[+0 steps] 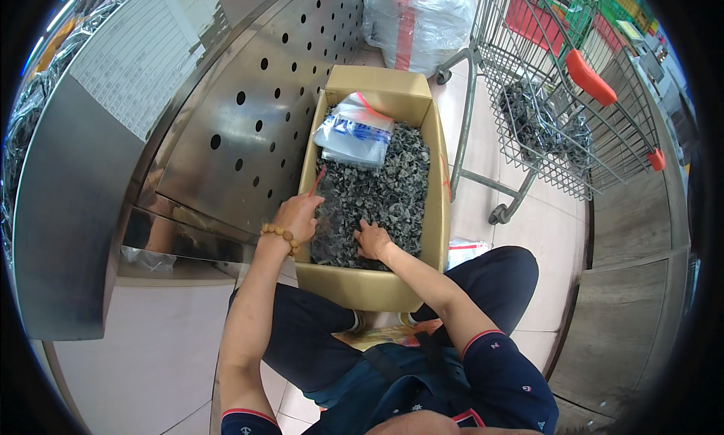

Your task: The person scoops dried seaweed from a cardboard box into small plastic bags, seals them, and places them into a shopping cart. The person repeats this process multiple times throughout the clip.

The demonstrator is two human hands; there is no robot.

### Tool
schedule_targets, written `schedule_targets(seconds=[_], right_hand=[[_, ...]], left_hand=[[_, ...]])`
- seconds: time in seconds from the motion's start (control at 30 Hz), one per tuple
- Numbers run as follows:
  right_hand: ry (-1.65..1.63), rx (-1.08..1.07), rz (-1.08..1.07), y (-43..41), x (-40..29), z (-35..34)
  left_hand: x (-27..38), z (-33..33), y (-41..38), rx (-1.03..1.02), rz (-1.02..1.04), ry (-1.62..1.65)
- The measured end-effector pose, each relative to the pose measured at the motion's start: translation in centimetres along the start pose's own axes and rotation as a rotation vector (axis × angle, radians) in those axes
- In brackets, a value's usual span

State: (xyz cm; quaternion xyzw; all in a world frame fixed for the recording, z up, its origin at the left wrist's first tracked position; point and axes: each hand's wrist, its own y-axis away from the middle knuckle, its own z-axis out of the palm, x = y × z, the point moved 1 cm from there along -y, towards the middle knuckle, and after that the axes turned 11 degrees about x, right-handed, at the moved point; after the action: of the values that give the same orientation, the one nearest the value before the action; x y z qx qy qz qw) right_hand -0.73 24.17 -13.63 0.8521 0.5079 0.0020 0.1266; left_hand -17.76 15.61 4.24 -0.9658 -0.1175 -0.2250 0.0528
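A cardboard box (370,288) stands before me, filled with dark, curled dried pieces (404,174) that look like black wood ear fungus. At the box's left side, my left hand (300,215) grips a clear plastic bag (327,225) with a red strip along its edge. The bag hangs into the box over the pieces. My right hand (373,240) reaches over the near right wall, its fingertips among the pieces; whether it holds any is hidden. A stack of clear plastic bags (356,132) with blue print and a red edge lies on the far part of the pieces.
A perforated metal panel (249,135) borders the box on the left. To the right stands a wire shopping cart (543,107) with filled bags (543,121) in it. A plastic-wrapped bundle (418,27) sits behind the box. More plastic bags (466,251) lie by my right knee.
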Motion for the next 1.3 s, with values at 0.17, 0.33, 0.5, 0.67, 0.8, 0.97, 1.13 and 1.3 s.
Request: schedule_targets(seconds=[0.17, 0.33, 0.5, 0.67, 0.8, 0.97, 1.13, 1.3], right_hand=[[-0.065, -0.104, -0.017, 0.4, 1.1, 1.4], [-0.088, -0.259, -0.135, 1.7, 0.9, 0.4], [-0.605, 0.156, 0.073, 2.2, 4.6, 1.1], [-1.975, 0.385, 0.364, 3.7, 0.4, -11.9], [-1.994, 0.384, 0.244, 2.6, -2.7, -17.0], [-0.997, 0.494, -0.074, 2.0, -2.3, -17.1], [-1.096, 0.374, 0.137, 4.3, -1.8, -20.2], [-0.639, 0.567, 0.285, 3.3, 0.2, -16.4]], left_hand=[[0.0, 0.4, -0.1, -0.009, -0.006, 0.035], [0.5, 0.2, -0.2, 0.003, -0.003, 0.051], [0.5, 1.4, -0.7, 0.028, 0.022, 0.085], [0.9, 1.6, -0.2, 0.054, 0.004, 0.115], [2.3, 1.1, -0.6, -0.005, -0.007, 0.235], [1.9, 1.8, -0.8, 0.047, -0.022, 0.202], [2.3, 0.9, 0.0, -0.012, -0.135, 0.267], [2.1, 1.9, -0.3, 0.093, -0.095, 0.289]])
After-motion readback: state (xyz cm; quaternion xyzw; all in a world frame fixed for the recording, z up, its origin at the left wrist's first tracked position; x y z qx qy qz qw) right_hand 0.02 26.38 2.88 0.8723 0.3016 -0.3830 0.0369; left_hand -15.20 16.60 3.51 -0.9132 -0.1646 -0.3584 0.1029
